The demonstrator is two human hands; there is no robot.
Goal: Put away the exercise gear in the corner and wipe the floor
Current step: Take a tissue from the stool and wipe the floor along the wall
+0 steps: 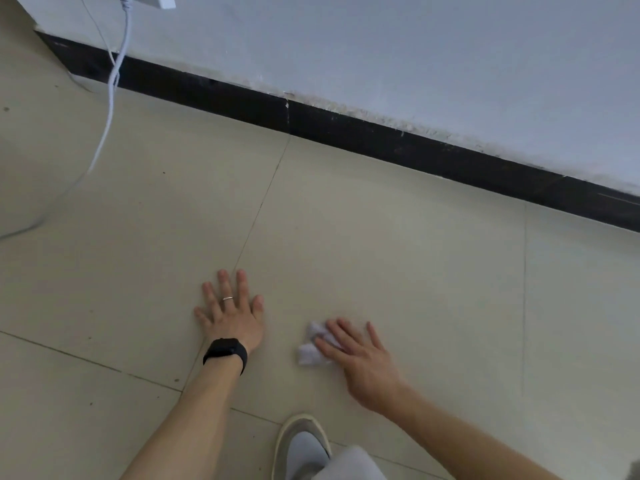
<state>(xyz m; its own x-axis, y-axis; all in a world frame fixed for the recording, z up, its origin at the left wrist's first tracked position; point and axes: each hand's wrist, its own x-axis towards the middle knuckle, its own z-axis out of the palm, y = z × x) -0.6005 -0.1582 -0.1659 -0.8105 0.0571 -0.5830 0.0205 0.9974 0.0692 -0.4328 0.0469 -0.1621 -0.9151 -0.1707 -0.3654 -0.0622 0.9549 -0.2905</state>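
**Wad of white tissue under the right fingers, on the tiled floor**

The crumpled white tissue [311, 355] lay on the floor [433, 271], pinned beneath the fingers [337, 332] of the right hand [363, 365]. Those fingers were stretched out nearly straight and slightly apart, pressing down on it rather than curling round it; most of the wad stuck out past the fingertips, on the side towards the left hand [232, 320]. The left hand was planted flat on the tiles just beside it, fingers splayed wide, gripping nothing, with a ring [227, 298] on one finger and a black watch [225, 351] at the wrist.

The floor was pale square tile with thin grout lines. Beyond the fingertips ran a black skirting [381, 140] under a grey-white wall [381, 46]. A white cable [110, 98] hung down the wall beyond the left fingers. A grey shoe [301, 441] stood behind both wrists.
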